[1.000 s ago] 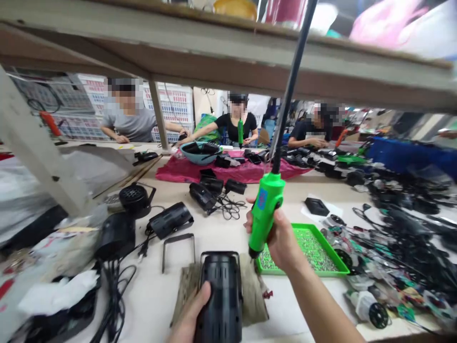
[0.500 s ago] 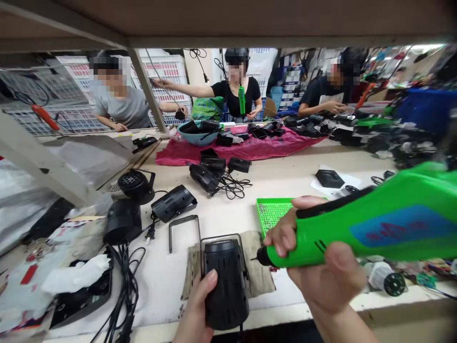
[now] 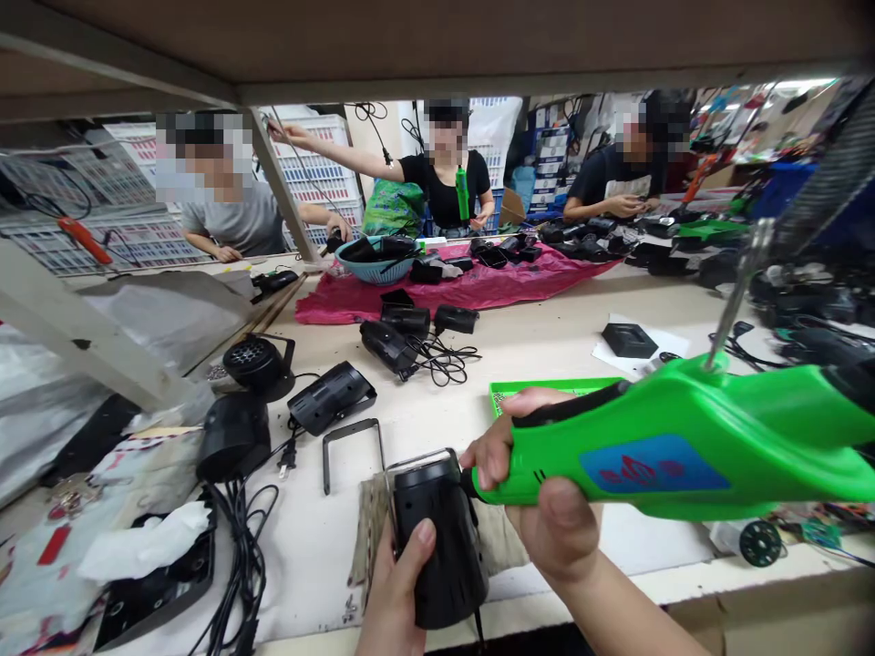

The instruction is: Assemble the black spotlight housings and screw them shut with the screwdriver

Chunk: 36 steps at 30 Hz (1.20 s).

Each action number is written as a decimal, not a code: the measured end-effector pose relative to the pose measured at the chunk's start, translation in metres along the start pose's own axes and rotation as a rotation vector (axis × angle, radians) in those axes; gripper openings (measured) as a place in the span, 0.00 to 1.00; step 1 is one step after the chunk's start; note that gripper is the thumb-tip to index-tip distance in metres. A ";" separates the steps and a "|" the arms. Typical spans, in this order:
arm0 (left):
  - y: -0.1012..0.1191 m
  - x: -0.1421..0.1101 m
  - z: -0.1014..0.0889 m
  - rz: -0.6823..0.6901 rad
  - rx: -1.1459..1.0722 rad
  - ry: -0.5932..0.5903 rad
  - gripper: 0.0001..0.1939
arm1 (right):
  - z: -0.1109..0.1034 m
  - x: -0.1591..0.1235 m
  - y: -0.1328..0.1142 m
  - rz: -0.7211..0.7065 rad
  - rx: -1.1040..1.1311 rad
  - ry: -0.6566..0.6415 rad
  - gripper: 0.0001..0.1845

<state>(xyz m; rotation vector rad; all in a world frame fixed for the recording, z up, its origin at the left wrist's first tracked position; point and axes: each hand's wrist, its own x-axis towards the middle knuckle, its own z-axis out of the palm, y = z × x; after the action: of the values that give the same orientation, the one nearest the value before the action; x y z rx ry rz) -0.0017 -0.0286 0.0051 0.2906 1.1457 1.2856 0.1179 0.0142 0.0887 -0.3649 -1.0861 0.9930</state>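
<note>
My left hand is closed around a black cylindrical lamp housing, which lies tilted over a folded beige cloth near the table's front edge. A thin metal U-shaped bracket stands up at the housing's far end. My right hand grips a bright green electric screwdriver lying sideways. Its black nose meets the right side of the housing near the bracket; the bit's tip is hidden. A loose black U-bracket lies just behind the cloth.
Several black lamps with cords lie to the left and behind. A green screw tray sits partly behind my right hand. Farther back are a blue basket and a pink sheet. A metal hook holds the screwdriver. Three co-workers sit opposite.
The screwdriver in my right hand has moved left, from apart to against the housing. My left hand and the housing have shifted slightly right. A co-worker opposite has raised an arm.
</note>
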 end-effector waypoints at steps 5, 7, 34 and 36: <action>-0.006 0.001 0.001 0.072 0.030 0.030 0.42 | 0.001 0.001 0.003 -0.019 -0.013 0.053 0.17; -0.008 0.001 0.002 0.086 0.036 0.031 0.42 | 0.002 0.002 0.005 -0.047 -0.014 0.099 0.17; -0.001 -0.002 -0.003 -0.010 -0.081 -0.029 0.40 | 0.012 0.002 -0.019 -0.140 -0.035 0.209 0.20; 0.001 -0.004 0.001 -0.009 -0.058 -0.003 0.40 | 0.013 0.002 -0.017 -0.127 -0.052 0.199 0.21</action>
<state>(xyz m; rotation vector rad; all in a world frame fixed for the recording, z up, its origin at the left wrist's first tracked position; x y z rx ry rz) -0.0010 -0.0312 0.0076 0.2442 1.1039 1.3078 0.1156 0.0041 0.1076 -0.4229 -0.9438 0.7993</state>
